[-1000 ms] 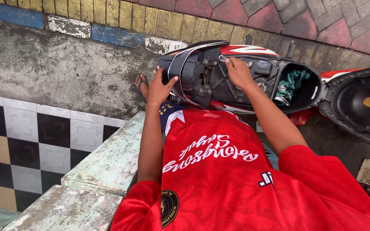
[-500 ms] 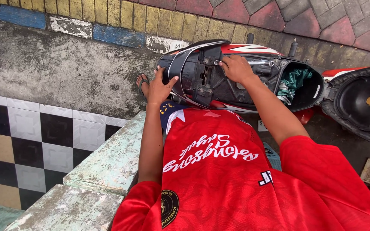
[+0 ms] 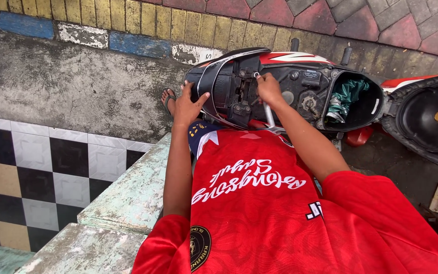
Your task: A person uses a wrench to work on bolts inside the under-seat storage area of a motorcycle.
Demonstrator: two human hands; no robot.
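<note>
A red, white and black scooter (image 3: 300,66) stands in front of me with its seat (image 3: 427,116) flipped up to the right and the black under-seat bay exposed. My left hand (image 3: 188,104) rests flat, fingers spread, on the black rear edge of the body. My right hand (image 3: 269,89) grips a thin silver wrench (image 3: 267,109) over the black fittings inside the rear of the bay. I wear a red shirt (image 3: 259,203).
A green cloth (image 3: 348,96) lies in the storage bucket. My sandalled foot (image 3: 168,101) is on the grey concrete. A worn green-white ledge (image 3: 128,198) runs at my left, with checkered tiles (image 3: 41,167) beyond. Coloured paving bricks (image 3: 330,20) lie past the scooter.
My right hand has shifted left along the bay, and the silver tool now shows in its grip. The left hand has stayed on the rear edge.
</note>
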